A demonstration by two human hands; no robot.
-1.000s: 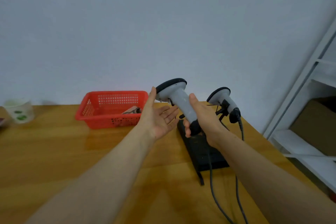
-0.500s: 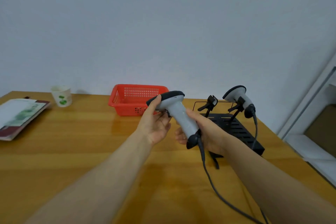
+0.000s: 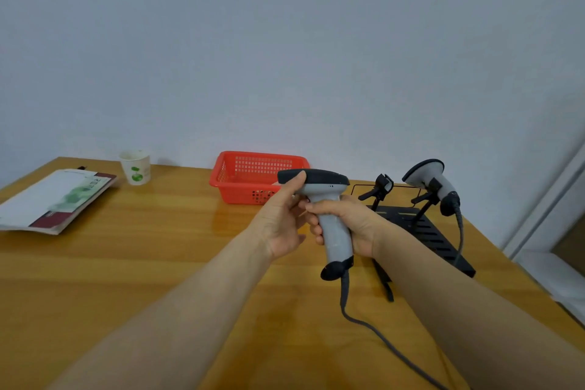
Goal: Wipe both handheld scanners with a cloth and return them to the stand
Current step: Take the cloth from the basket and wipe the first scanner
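Closest to the camera, two bare forearms are reaching forward over a wooden table (image 3: 126, 263). Between them a grey cable (image 3: 373, 331) is trailing from the base of a handheld scanner down across the tabletop. Just beyond, the right hand (image 3: 354, 225) is wrapping its fingers firmly around the grey handle of the held scanner (image 3: 335, 241), holding it upright above the table with its dark head pointing left. The left hand (image 3: 278, 222) is grasping the same scanner from the left, its thumb lying on the front of the dark head and its fingers curling in beneath at the neck. Behind the right hand, a black stand (image 3: 433, 237) is sitting on the right side of the table. Its right cradle is carrying the second scanner (image 3: 425, 177), head up, with its own cable hanging down; the left cradle (image 3: 381, 188) is standing just beside it. Further back, a red basket (image 3: 234, 193) is sitting near the wall, with a paper cup (image 3: 136, 168) and a booklet (image 3: 57, 199) lying well apart to the left
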